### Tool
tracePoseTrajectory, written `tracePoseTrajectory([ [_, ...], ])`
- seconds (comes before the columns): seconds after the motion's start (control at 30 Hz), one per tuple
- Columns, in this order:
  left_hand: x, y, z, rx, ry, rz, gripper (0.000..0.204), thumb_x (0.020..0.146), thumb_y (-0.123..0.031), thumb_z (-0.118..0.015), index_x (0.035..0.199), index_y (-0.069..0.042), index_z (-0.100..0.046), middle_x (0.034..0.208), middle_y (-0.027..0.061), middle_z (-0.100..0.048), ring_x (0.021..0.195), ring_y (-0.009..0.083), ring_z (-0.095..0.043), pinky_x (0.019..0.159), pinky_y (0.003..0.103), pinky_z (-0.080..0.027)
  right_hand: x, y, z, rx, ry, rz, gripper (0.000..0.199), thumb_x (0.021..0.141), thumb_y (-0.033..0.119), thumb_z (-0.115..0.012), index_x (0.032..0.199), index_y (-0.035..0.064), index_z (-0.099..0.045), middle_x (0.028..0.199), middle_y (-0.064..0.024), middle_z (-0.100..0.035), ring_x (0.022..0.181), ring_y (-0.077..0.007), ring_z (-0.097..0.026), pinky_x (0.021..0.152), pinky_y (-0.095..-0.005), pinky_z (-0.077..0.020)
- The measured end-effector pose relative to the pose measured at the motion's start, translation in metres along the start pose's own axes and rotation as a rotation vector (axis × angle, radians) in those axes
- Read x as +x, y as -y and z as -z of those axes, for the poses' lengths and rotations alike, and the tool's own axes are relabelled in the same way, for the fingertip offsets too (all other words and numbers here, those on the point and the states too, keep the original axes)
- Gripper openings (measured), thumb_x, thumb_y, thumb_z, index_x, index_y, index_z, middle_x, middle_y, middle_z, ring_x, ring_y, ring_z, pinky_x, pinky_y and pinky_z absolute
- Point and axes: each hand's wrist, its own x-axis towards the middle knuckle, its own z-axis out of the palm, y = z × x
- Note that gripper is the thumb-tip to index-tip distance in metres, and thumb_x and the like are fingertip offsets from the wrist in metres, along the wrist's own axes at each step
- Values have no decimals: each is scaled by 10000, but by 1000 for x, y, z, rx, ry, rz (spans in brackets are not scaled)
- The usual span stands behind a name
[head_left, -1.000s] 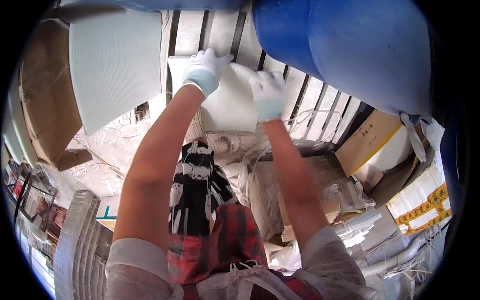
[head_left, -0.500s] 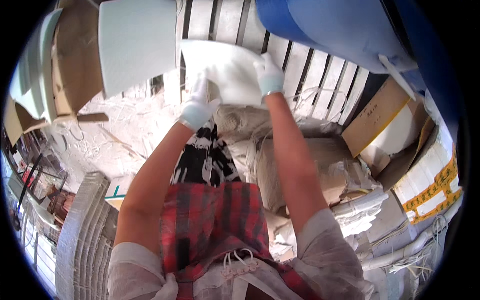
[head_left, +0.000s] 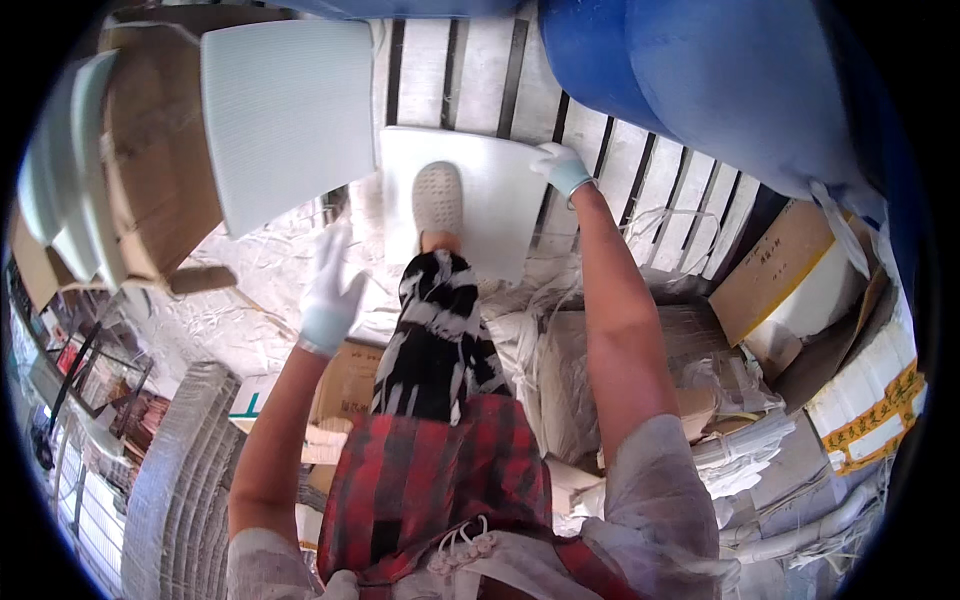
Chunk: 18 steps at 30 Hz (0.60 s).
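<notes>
A white flat sheet (head_left: 505,205) lies across the white slatted boards, and its material is hard to make out. My foot in a beige perforated clog (head_left: 438,198) is over the sheet and seems to press on it. At the sheet's far right corner, my right hand (head_left: 564,168), in a white glove, has its fingers closed at the edge. My left hand (head_left: 332,300), also gloved, is off the sheet to the left, with fingers spread and nothing in them.
A larger pale ribbed sheet (head_left: 290,120) stands at the upper left beside brown cardboard (head_left: 160,150). Big blue drums (head_left: 690,90) border the slats (head_left: 480,75) at the upper right. Cardboard boxes (head_left: 775,265) and a plastic-wrapped bundle (head_left: 640,345) are at right; a wrapped stack (head_left: 180,480) rises lower left.
The white sheet has come down flat onto the slats, and my foot now shows over it. My left hand has let go and moved left and nearer; my right hand stays at its corner.
</notes>
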Motion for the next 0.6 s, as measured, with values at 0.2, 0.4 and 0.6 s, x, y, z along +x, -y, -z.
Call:
tracePoseTrajectory([
  [0.2, 228, -55, -114, 402, 195, -287, 551, 815, -179, -616, 1325, -80, -432, 1354, 144, -432, 1261, 369, -389, 1034, 442, -356, 37, 30, 21, -413, 335, -78, 610, 721, 393, -686, 1191, 17, -587, 1163, -163, -617, 1088, -295, -572, 929, -355, -434],
  [0.4, 273, -57, -139, 414, 566, -201, 540, 726, -357, -720, 1187, -120, -566, 1208, 155, -505, 1089, 352, -534, 945, 410, -446, 47, 35, 22, -757, 455, 15, 414, 770, 356, -623, 1067, 70, -662, 1009, -165, -665, 881, -301, -636, 786, -372, -491],
  [0.6, 198, -33, -117, 299, 361, -349, 386, 762, -117, -606, 1146, -82, -574, 1132, 143, -518, 1106, 339, -508, 937, 403, -454, -83, 86, -89, -844, -121, 72, 465, 813, 307, -544, 1205, 58, -539, 846, -147, -639, 755, -330, -617, 687, -456, -489],
])
